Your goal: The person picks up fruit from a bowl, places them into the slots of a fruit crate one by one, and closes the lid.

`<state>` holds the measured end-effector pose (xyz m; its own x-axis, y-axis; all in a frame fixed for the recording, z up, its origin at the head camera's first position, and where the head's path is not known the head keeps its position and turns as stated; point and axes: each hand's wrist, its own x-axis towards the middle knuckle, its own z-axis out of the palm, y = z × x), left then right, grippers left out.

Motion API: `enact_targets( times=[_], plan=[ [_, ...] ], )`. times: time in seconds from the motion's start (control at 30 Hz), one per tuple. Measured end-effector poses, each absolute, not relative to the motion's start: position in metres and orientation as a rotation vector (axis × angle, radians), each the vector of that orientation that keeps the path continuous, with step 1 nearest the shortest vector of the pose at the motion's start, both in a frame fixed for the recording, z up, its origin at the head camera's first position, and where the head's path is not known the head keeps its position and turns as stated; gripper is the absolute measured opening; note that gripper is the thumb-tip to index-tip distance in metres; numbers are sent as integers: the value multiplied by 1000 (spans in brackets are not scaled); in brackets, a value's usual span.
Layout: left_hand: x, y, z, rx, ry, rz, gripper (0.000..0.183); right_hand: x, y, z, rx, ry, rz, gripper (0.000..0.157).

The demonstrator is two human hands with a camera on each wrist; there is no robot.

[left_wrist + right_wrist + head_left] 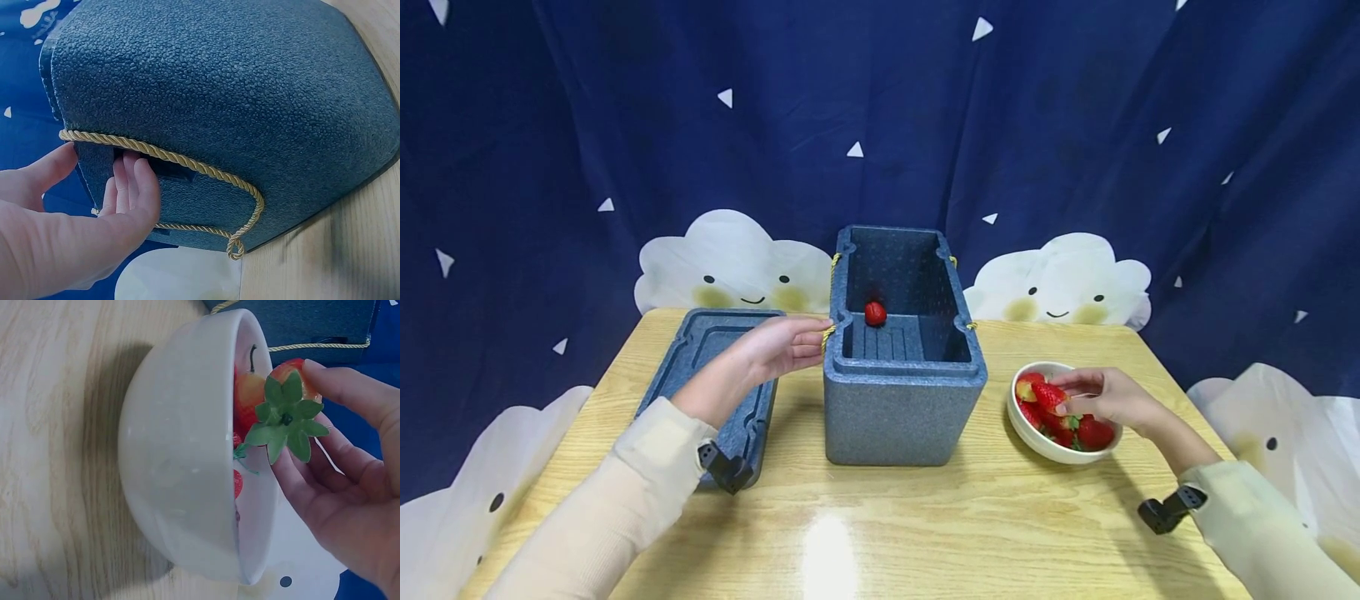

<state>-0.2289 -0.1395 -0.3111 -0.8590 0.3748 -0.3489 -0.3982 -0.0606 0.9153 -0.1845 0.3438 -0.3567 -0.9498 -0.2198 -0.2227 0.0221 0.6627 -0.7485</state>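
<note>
My right hand (1105,396) pinches a strawberry (294,415) between thumb and fingers, its green leaf cap facing the wrist camera. Just under it stands a white bowl (169,444) holding several more red strawberries (1093,433). At the left side of a speckled blue-grey foam box (898,421), my left hand (788,346) rests with loosely bent fingers. In the left wrist view its thumb touches near the rim, and its fingertips lie against the side under a gold rope (212,172). One red strawberry (875,313) lies inside the open box.
The box's blue-grey lid (718,321) lies flat on the wooden table (760,542), left of the box and partly under the left forearm. A navy curtain (775,125) with white clouds hangs behind and beside the table.
</note>
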Motion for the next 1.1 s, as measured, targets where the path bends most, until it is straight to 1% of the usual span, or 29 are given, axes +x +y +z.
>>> enact_targets(
  times=[0.27, 0.47, 0.53, 0.8, 1.0, 1.1],
  plan=[
    [-229, -139, -310, -36, 1704, 1972, 15, -191, 340, -353, -183, 2594, -1216, 55],
    [-228, -138, -310, -54, 1711, 1965, 28, -194, 337, -351, -259, 2588, -1278, 51],
    [-229, -138, -310, -60, 1715, 1963, 30, -195, 335, -349, -265, 2592, -1282, 51],
    [-228, -138, -310, -52, 1735, 1952, 21, -203, 333, -344, -269, 2614, -1319, 51],
    [-227, -138, -310, -45, 1733, 1950, 20, -205, 331, -335, -297, 2626, -1307, 51],
    [-227, -138, -310, -43, 1738, 1949, 22, -208, 330, -331, -291, 2632, -1295, 51]
  ],
)
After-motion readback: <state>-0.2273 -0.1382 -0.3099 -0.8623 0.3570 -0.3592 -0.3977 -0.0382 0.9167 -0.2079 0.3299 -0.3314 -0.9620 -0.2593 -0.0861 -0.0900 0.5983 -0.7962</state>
